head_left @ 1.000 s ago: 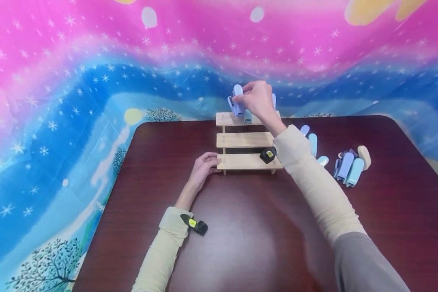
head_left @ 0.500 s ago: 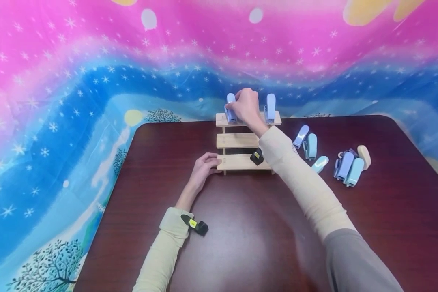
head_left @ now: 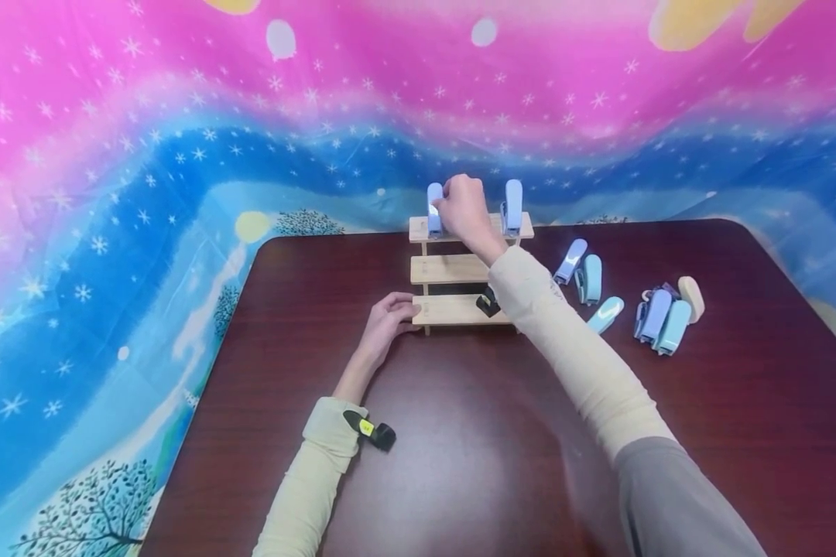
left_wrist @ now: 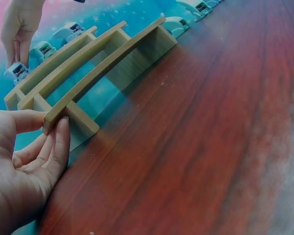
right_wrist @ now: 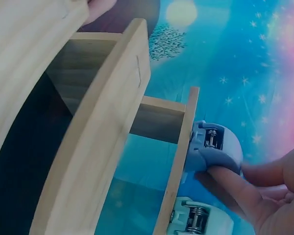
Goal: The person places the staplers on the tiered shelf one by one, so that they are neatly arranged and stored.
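A three-tier wooden rack [head_left: 446, 269] stands at the back of the table. My left hand [head_left: 385, 323] pinches the left end of its lowest board [left_wrist: 108, 66], thumb on top and fingers beneath. On the top board's left end, my right hand [head_left: 467, 205] holds a lavender stapler [head_left: 434, 209] between thumb and fingers; the right wrist view shows this stapler [right_wrist: 219, 149] standing upright at the board. Beside it on the same board is a mint stapler [right_wrist: 202, 216], hidden behind the hand in the head view. Another lavender stapler [head_left: 512, 207] stands at the right end.
Right of the rack lie a lavender stapler [head_left: 571, 261] and two mint ones, one mint stapler [head_left: 604, 314] nearest me. Farther right is a cluster with a lavender stapler [head_left: 652, 316], a mint one and a cream one [head_left: 691, 299]. A patterned cloth [head_left: 320, 155] hangs behind the table.
My right hand has brought the lavender stapler down and left onto the top board's left end, uncovering the right-end stapler. My left hand stays on the rack.
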The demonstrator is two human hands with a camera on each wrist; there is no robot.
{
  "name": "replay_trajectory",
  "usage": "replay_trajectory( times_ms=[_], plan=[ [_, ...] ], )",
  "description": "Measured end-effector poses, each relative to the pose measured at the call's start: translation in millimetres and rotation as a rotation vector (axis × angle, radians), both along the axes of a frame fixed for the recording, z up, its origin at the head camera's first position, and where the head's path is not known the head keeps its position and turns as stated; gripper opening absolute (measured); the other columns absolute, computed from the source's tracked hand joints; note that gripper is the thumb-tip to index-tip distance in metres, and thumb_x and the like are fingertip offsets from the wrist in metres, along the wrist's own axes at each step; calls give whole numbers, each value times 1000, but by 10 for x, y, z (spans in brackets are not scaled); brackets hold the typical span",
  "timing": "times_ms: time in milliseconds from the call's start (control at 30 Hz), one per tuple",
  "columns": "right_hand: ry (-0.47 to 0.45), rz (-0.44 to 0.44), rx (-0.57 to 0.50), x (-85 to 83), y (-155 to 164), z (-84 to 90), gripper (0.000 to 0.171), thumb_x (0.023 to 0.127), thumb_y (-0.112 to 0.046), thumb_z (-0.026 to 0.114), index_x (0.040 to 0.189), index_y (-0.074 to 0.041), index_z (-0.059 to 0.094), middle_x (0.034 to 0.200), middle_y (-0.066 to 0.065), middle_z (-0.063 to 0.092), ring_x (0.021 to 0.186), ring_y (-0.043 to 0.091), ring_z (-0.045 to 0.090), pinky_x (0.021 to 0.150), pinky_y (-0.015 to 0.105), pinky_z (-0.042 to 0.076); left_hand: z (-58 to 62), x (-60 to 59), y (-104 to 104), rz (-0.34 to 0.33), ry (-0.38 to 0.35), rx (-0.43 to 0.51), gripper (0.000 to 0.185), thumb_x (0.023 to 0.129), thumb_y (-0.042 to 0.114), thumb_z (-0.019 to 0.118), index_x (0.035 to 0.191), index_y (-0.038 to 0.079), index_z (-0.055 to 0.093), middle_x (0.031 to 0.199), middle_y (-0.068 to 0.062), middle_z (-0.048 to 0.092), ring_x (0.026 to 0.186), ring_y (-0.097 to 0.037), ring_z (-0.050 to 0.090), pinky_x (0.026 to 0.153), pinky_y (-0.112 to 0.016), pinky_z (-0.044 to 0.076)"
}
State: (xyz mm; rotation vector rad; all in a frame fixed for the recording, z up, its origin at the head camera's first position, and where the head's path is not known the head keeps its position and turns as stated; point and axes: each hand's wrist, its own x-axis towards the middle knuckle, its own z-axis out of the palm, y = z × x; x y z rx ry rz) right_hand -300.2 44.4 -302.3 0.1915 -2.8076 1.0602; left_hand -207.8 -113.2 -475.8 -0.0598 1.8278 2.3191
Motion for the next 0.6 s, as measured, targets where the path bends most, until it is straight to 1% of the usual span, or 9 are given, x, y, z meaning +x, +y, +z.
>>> replay_trajectory(
  times_ms=[33,100,133,200,233,267,367,467,600],
  plan=[
    [7,6,6,23,15,16,18,94,-8,57,81,3,65,69,12,58,55,16,44,52,23,39,1,-2,1,0,3,1,29,86,2,65,113,-5,56,95,-14,64,78,-18,64,74,-35,58],
    [19,17,0,85,60,66,18,96,-7,53,97,4,67,82,16,65,59,20,52,53,25,45,3,-8,7,0,8,8,29,86,2,65,113,-5,56,95,-14,64,79,-18,64,74,-36,58],
    [34,25,0,124,101,91,20,96,-8,52,100,4,67,84,17,66,60,22,54,53,25,45,2,-10,13,-1,9,8,29,86,2,65,113,-5,56,95,-14,64,79,-18,64,74,-36,58],
    [59,43,-44,216,205,139,24,97,-12,53,110,4,66,93,19,68,65,24,62,48,25,46,5,-12,26,-4,11,11,30,86,1,65,113,-6,56,96,-14,65,80,-18,65,74,-36,58],
    [74,52,-68,262,273,157,26,97,-14,54,111,4,66,91,18,69,67,25,65,45,26,46,7,-13,32,-6,13,10,30,86,1,65,114,-6,56,96,-14,65,80,-18,65,74,-37,58],
    [98,54,-85,312,345,171,27,97,-16,55,113,3,66,93,18,70,69,24,67,45,23,47,10,-14,37,-10,14,11,30,86,2,65,114,-6,56,96,-14,65,80,-19,65,75,-37,58],
    [124,52,-181,454,589,164,30,97,-21,57,113,2,67,95,18,70,75,23,70,50,21,53,16,-15,36,-15,9,5,31,86,2,65,114,-6,56,96,-14,65,80,-19,65,75,-37,58],
    [121,30,-238,563,834,121,32,96,-25,57,109,1,70,88,17,71,72,23,71,59,23,57,17,-16,18,-15,3,-2,31,87,3,65,115,-7,55,97,-13,64,81,-19,64,75,-36,58],
    [79,-12,-301,669,1134,43,34,96,-27,58,109,2,70,90,19,70,73,21,71,62,25,58,24,-11,-13,-25,-8,2,33,88,3,65,117,-8,53,97,-13,63,81,-18,63,77,-36,57]
  ],
)
